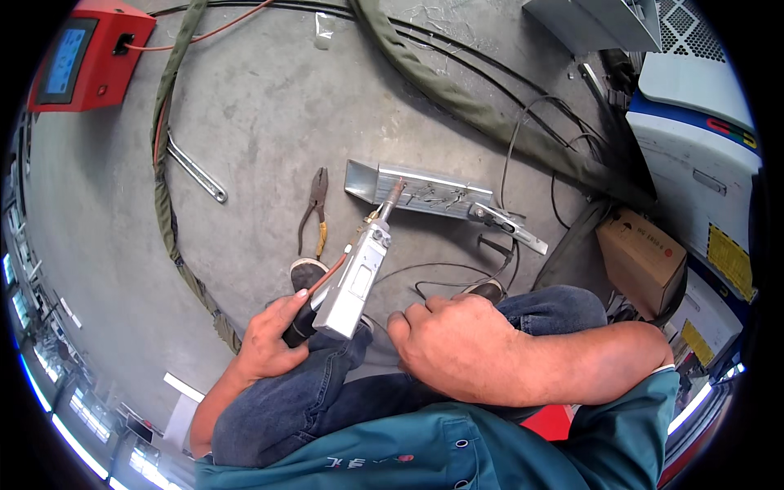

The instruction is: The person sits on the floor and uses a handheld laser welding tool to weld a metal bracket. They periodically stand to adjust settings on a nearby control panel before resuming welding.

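My left hand (pixel 273 335) is wrapped round the black handle of a silver handheld welding gun (pixel 359 273), whose orange-brown cord runs along its left side. The gun's narrow nozzle reaches the near edge of a galvanized metal channel (pixel 445 192) on the floor; whether it touches cannot be told. Thin metal bits lie along the channel. A locking clamp (pixel 510 229) sits at its right end. Beside my right knee, my right hand (pixel 457 339) is curled into a fist, with nothing seen protruding from it. Pliers with a yellow grip (pixel 314 212) rest left of the gun.
A long silver tool (pixel 196 170) lies on the concrete floor (pixel 253 106) beside a green sleeved hose (pixel 163 204). Another thick sleeved hose (pixel 474 98) crosses the back with black cables. A red machine with a screen (pixel 94 57) stands far left; a cardboard box (pixel 641 261) is at right.
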Demonstrator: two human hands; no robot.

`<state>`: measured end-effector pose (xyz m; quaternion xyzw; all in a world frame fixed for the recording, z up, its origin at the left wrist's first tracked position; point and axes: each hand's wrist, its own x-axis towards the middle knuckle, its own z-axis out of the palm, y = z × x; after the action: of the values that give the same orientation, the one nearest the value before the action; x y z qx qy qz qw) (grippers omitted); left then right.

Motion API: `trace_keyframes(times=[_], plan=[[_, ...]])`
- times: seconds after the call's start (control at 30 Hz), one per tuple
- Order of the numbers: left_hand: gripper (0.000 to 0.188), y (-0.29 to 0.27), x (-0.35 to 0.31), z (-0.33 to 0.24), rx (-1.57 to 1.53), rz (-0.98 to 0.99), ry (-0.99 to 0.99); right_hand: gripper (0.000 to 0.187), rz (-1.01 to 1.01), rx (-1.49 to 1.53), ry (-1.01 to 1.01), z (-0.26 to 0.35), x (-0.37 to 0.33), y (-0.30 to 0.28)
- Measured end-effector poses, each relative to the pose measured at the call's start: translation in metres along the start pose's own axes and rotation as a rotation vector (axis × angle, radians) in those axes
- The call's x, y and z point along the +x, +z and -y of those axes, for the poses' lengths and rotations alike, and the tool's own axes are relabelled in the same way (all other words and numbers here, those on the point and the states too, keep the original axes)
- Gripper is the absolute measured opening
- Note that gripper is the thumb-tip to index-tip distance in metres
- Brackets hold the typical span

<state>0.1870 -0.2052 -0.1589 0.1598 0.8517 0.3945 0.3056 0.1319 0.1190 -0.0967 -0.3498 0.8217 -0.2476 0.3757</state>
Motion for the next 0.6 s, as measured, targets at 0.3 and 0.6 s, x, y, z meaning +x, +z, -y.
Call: trace_keyframes(times=[0.3, 0.6], plan=[[0.094, -0.001, 0.0, -0.001, -0.023, 0.008, -0.04, 0.026, 0.023, -0.019, -0.055, 0.002, 0.003, 0.0], [0.087, -0.005, -0.004, 0.012, 0.114, 0.035, -0.04, 0.019, 0.057, 0.095, -0.061, 0.009, -0.006, -0.001]])
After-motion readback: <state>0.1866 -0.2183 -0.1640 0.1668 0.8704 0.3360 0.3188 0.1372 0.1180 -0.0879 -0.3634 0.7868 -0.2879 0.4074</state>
